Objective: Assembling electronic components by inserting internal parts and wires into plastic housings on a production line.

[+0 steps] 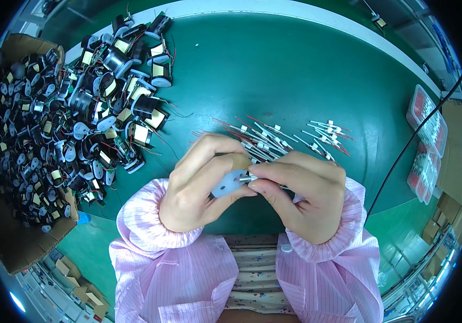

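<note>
Near the front edge of the green table, both my hands meet over one small part. My left hand [196, 177] is closed around an assembly with a pale grey-blue oval end cap [226, 184] that has dark holes in it. Most of its body is hidden by my fingers. Between thumb and forefinger, my right hand [309, 191] pinches a thin, light-coloured rod-like piece [247, 178] against the cap's right side. Just beyond my hands lies a loose bunch of thin white-and-red wire leads [263, 141] with small white connectors. A smaller group of leads [328, 134] rests to its right.
Many black cylindrical assemblies [145, 105] with grey caps and yellow pads heap up at the left, beside a full cardboard box [61, 231]. Two clear plastic boxes [430, 121] of leads stand at the right edge. A black cable [397, 161] runs down the right side.
</note>
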Tool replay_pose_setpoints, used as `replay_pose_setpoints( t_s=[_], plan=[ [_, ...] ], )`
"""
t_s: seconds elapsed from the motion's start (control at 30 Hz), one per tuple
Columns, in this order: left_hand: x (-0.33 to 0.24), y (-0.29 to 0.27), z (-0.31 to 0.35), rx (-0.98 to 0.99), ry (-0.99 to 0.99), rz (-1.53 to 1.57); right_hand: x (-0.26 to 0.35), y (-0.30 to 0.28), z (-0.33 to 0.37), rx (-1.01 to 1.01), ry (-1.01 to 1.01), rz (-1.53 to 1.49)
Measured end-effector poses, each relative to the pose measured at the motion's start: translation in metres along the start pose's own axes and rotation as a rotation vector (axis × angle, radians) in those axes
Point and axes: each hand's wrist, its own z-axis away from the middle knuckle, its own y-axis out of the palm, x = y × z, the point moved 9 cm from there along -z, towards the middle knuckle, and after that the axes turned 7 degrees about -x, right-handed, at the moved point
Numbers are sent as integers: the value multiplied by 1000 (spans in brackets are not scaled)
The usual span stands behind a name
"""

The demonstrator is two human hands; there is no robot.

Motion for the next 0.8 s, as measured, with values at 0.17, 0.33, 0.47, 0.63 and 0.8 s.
replay_pose_setpoints(
  t_s=[0.17,0.33,0.47,0.63,0.8],
  plan=[
    [12,7,0,120,-228,159,4,2,-1,-5,-94,197],
    [20,9,3,181,-292,326,-2,0,-4,8,-118,263],
    [19,6,2,133,-273,267,2,-2,-5,41,-174,274],
    [17,7,3,78,-227,172,0,-4,-4,40,-165,286],
    [26,5,6,3,-370,422,2,-6,-7,36,-168,270]
  ],
)
